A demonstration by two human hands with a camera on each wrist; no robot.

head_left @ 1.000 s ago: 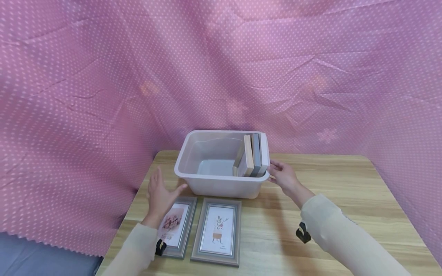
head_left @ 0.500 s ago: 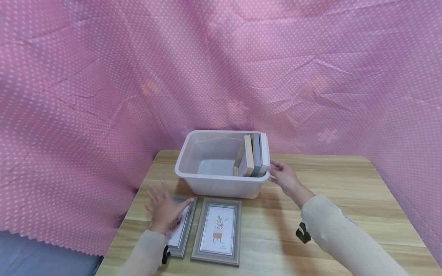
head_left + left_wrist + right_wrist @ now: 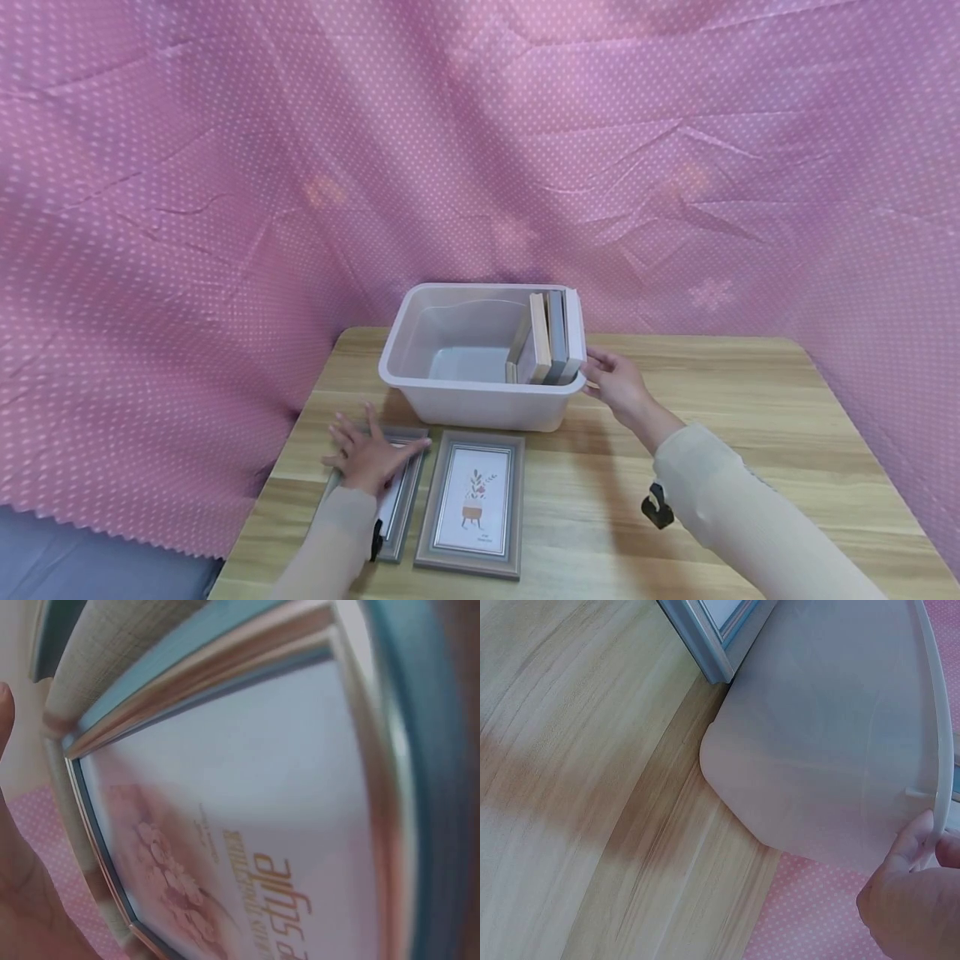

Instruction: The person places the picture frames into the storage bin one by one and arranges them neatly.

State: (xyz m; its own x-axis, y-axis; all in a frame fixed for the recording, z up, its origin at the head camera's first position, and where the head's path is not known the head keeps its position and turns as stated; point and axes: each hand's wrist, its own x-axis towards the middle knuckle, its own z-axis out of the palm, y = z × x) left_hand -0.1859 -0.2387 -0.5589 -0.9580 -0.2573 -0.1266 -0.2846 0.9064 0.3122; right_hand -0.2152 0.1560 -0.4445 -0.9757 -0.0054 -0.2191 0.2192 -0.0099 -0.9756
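Observation:
A grey picture frame (image 3: 408,502) with a pink floral print lies face up on the left of the table, its print (image 3: 315,750) filling much of the left wrist view. Over its upper part my left hand (image 3: 371,459) is spread, thumb out towards the frame's right edge. My right hand (image 3: 618,388) holds the rim of a white plastic bin (image 3: 480,407) at its right side; in the right wrist view, thumb and finger pinch that rim (image 3: 939,697). Inside the bin, several picture frames (image 3: 557,337) stand on edge at the right end.
Beside the left frame lies a second grey picture frame (image 3: 472,502) with a potted-plant print, just in front of the bin. The wood-grain table (image 3: 720,400) extends to the right. Pink dotted cloth (image 3: 480,150) hangs behind and along the sides.
My left hand has come down from beside the bin's left front corner and moved slightly right, over the left picture frame. The right hand stays at the bin's rim.

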